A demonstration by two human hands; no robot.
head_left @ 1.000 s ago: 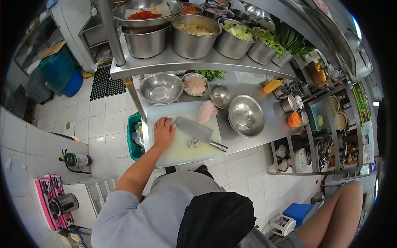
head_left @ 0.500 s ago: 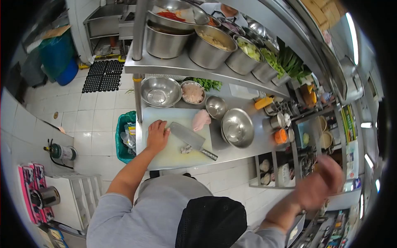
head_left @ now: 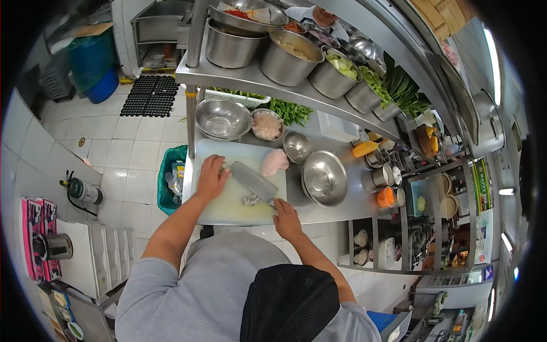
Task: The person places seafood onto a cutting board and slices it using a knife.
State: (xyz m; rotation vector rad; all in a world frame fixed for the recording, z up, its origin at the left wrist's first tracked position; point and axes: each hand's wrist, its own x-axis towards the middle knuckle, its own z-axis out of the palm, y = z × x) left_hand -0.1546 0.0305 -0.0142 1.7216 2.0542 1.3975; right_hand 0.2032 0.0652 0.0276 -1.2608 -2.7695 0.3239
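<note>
On the whitish cutting board [head_left: 242, 214] lies a cleaver [head_left: 253, 181] with a broad blade. My right hand [head_left: 286, 219] closes over its handle, which is mostly hidden under the fingers. My left hand [head_left: 212, 175] rests flat with its fingers stretched out on the board's left part, beside the blade's far end. Just right of the blade sits a pale pink piece of raw meat [head_left: 274, 162], apparently chicken. A small crumpled greyish scrap [head_left: 250, 199] is close against the near side of the blade.
Behind the board stand a large steel bowl [head_left: 223, 119], a bowl of pale cut meat [head_left: 267, 124] and a small bowl [head_left: 297, 147]. Another large bowl [head_left: 325, 178] is to the right. A shelf [head_left: 239, 80] with pots overhangs the back; a green-lined bin [head_left: 171, 176] stands left.
My right hand has come in from the far right, where it was raised and blurred, down onto the cleaver handle. The left hand stays on the board, and the view has shifted slightly.
</note>
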